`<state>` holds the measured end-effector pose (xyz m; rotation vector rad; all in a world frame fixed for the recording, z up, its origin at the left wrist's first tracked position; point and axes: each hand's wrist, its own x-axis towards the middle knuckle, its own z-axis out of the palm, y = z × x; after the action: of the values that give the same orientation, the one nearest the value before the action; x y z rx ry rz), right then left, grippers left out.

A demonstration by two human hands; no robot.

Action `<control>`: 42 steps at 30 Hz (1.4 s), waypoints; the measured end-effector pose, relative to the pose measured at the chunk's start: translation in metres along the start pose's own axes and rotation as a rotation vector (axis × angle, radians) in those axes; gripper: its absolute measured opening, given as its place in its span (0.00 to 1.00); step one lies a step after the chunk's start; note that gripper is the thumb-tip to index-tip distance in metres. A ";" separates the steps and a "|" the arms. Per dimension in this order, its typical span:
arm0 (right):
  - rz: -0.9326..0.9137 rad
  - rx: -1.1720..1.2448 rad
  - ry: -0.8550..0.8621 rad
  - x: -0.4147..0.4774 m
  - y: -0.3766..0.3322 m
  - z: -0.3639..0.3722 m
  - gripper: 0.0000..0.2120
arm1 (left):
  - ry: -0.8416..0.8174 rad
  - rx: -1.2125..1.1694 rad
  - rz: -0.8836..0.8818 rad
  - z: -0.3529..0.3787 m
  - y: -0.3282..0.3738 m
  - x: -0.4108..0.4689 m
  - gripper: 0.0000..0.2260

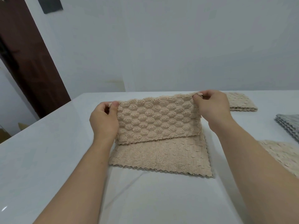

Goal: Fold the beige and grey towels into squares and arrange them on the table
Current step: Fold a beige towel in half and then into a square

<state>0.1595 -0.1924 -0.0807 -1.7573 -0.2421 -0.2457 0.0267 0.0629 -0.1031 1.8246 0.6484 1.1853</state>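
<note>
White table point(40, 159), pale wall point(161, 46) — towel point(155, 123) pinched.

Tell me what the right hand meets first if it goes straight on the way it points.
The beige towel, whose raised corner the right hand pinches. Beyond that the way looks free over the table edge to the wall, though depth is unclear.

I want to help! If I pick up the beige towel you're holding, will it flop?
Probably floppy: the beige towel bends where the left hand and right hand lift its corners. Likely light: pinches alone hold it. Its fluffy surface probably won't slip.
</note>
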 end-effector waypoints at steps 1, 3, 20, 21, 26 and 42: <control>0.002 -0.008 -0.003 -0.001 -0.001 0.000 0.05 | -0.001 0.000 -0.004 0.000 0.000 0.000 0.12; 0.001 -0.017 -0.007 -0.002 -0.002 0.002 0.06 | -0.005 0.005 -0.003 0.000 -0.001 0.000 0.13; -0.111 -0.204 -0.199 -0.024 -0.054 -0.007 0.15 | -0.204 -0.253 -0.333 -0.004 0.028 -0.010 0.13; -0.113 -0.207 -0.221 -0.026 -0.056 -0.007 0.14 | -0.209 -0.231 -0.335 -0.004 0.028 -0.010 0.14; -0.143 -0.228 -0.291 -0.032 -0.061 -0.006 0.13 | -0.190 -0.187 -0.210 -0.004 0.032 -0.015 0.10; -0.319 -0.080 -0.622 -0.051 -0.077 -0.002 0.18 | -0.272 -0.290 0.119 -0.005 0.050 -0.035 0.11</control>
<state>0.0884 -0.1806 -0.0234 -1.8309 -0.9757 0.0745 0.0063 0.0121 -0.0759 1.7498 0.2041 1.0215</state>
